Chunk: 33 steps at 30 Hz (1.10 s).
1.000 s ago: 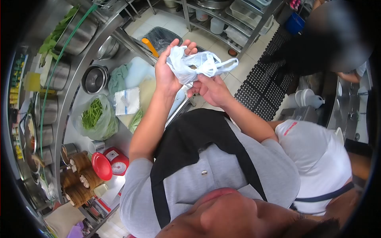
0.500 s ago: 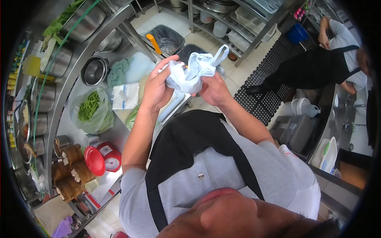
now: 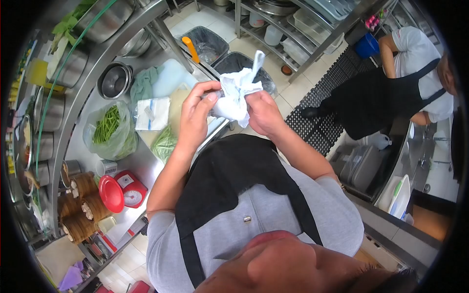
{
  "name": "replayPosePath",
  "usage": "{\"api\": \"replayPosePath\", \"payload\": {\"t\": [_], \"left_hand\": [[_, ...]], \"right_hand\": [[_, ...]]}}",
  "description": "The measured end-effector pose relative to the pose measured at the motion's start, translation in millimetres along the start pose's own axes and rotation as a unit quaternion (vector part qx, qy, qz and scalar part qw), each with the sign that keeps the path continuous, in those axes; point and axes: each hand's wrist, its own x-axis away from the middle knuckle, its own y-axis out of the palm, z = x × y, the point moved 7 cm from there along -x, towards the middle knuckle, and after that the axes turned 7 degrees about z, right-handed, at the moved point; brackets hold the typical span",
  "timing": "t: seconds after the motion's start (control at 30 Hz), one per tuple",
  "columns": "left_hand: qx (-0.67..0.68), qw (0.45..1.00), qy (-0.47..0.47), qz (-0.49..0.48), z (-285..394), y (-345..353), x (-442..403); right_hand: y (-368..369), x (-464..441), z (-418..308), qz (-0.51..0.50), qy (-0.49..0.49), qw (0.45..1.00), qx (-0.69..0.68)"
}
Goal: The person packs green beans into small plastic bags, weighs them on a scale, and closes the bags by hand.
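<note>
A crumpled white plastic bag [image 3: 237, 95] is held up in front of my chest, one twisted end sticking upward. Its left side is gripped by my left hand [image 3: 197, 110], thumb and fingers closed around it. My right hand [image 3: 264, 111] pinches the other side, fingers curled in. Whether anything is inside the bag cannot be made out. Beyond and below the bag is the steel counter, with a cutting board [image 3: 173, 78] and a bag of leafy greens [image 3: 164, 145] near my left forearm.
On the counter [image 3: 88, 155] are a clear bag of green beans [image 3: 108, 129], metal bowls [image 3: 115, 80], a red scale [image 3: 131, 191] and bamboo steamers [image 3: 78, 210]. Lined bins [image 3: 207, 41] stand ahead, one with an orange handle [image 3: 190, 49]. A co-worker [image 3: 391, 93] stands right, by a sink.
The bag has been turned and bunched up between my hands; its looped handles now show as one upright twist. The co-worker has shifted, leaning toward the sink side.
</note>
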Motion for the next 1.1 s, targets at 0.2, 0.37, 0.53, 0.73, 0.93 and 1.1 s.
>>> {"api": "replayPosePath", "payload": {"t": [0.2,0.37,0.53,0.73,0.93,1.1], "left_hand": [[-0.125,0.988,-0.084,0.015,-7,15,7],[-0.182,0.979,-0.058,0.067,-6,7,6],[-0.228,0.961,0.031,0.152,9,0,6],[-0.195,0.962,0.002,0.192,-6,-10,6],[-0.018,0.981,-0.047,0.19,-29,-8,4],[-0.032,0.986,-0.073,0.149,-26,-5,3]], "right_hand": [[-18,-5,9,-0.01,-0.015,0.998,0.065],[-32,-15,17,-0.046,-0.032,0.998,-0.012],[-35,-21,18,-0.008,-0.093,0.996,-0.002],[-34,-24,21,0.037,0.008,0.999,-0.009],[-19,-18,37,0.02,0.136,0.989,-0.055],[-27,-27,55,-0.072,0.199,0.969,-0.129]]}}
